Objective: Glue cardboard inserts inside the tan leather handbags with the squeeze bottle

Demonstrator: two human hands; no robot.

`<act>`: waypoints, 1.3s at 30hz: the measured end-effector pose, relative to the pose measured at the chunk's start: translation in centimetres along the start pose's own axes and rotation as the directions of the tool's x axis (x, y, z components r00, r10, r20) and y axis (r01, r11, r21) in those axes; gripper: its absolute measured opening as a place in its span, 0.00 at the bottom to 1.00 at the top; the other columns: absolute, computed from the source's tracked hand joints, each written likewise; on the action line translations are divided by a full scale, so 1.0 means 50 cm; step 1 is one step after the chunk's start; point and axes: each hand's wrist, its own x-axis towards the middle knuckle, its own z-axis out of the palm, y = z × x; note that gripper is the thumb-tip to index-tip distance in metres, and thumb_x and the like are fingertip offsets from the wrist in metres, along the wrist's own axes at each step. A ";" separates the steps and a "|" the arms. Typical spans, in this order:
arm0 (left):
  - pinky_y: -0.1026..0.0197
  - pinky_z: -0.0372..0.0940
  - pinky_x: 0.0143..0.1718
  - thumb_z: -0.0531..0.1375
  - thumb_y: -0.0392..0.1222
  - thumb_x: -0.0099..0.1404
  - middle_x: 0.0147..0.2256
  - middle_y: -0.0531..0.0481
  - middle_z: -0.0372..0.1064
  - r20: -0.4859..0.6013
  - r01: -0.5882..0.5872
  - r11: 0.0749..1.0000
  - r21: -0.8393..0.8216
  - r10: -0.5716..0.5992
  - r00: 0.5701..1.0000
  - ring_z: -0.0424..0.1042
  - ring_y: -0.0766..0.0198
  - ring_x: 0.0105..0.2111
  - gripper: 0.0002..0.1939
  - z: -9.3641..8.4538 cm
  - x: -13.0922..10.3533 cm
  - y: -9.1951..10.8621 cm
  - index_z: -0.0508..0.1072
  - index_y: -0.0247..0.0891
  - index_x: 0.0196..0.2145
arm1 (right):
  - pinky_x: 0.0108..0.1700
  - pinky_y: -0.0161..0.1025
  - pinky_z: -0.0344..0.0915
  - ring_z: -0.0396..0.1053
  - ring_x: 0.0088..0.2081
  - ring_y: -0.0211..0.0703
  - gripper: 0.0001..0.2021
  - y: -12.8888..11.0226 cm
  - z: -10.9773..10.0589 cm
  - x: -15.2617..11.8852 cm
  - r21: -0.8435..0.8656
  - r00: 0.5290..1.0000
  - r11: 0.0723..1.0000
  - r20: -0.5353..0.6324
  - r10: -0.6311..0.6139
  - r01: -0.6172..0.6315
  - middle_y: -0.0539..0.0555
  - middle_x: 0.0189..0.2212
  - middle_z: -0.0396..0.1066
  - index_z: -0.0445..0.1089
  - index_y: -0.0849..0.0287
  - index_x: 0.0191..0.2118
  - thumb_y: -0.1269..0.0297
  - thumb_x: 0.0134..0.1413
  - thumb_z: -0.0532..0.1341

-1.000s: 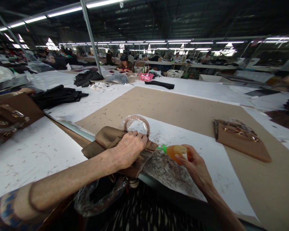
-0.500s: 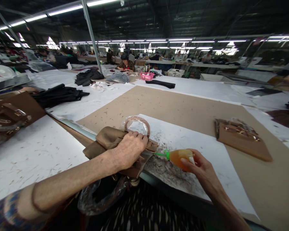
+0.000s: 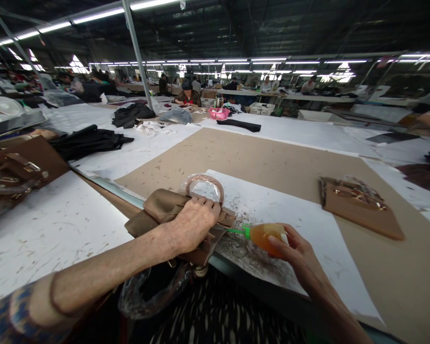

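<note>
**Green nozzle at the bag's edge, both hands occupied**

Through the head camera I have my left hand (image 3: 197,222) curled over the brown handbag (image 3: 165,203), fingers closed down on its folded material; fingertips partly hidden, so I can't read the grip beneath. Bag lies under those fingers at the table edge, part of it overhanging. One plastic-wrapped handle (image 3: 205,177) arches up just beyond the knuckles; a second wrapped loop (image 3: 138,298) hangs below the wrist.

My right hand (image 3: 295,246) is closed round the back of an amber squeeze bottle (image 3: 263,237), thumb on the near side, bottle lying roughly level. Its green nozzle (image 3: 239,231) points left, toward the left fingertips, tip at the bag's edge; contact I can't confirm.

Below the nozzle: smudged white paper (image 3: 251,255). Well right of the right fingers: a flat brown bag (image 3: 361,210) with gold-coloured hardware.
</note>
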 end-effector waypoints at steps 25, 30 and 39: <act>0.52 0.61 0.38 0.60 0.31 0.45 0.39 0.40 0.65 0.013 -0.023 1.000 -0.012 0.023 1.000 0.64 0.51 0.39 0.21 0.006 -0.002 -0.004 0.63 0.30 0.39 | 0.32 0.40 0.69 0.66 0.38 0.49 0.19 -0.022 0.019 0.000 -0.036 1.000 0.999 0.002 -0.007 0.007 0.54 0.36 0.69 0.65 0.57 0.41 0.50 0.45 0.61; 0.52 0.62 0.38 0.61 0.32 0.44 0.39 0.40 0.65 0.010 -0.020 1.000 -0.013 0.020 1.000 0.64 0.52 0.38 0.21 0.007 -0.002 -0.004 0.63 0.30 0.39 | 0.31 0.39 0.69 0.67 0.36 0.48 0.19 -0.028 0.017 -0.008 -0.034 1.000 0.999 0.014 0.002 -0.001 0.54 0.35 0.69 0.65 0.58 0.41 0.51 0.46 0.61; 0.52 0.61 0.39 0.61 0.35 0.50 0.38 0.40 0.66 -0.013 -0.016 1.000 -0.007 0.016 1.000 0.65 0.52 0.38 0.19 0.012 0.000 -0.004 0.63 0.30 0.40 | 0.32 0.40 0.69 0.66 0.36 0.48 0.21 -0.016 0.008 -0.012 -0.008 0.997 0.999 0.071 0.033 -0.033 0.55 0.38 0.68 0.64 0.58 0.44 0.50 0.46 0.62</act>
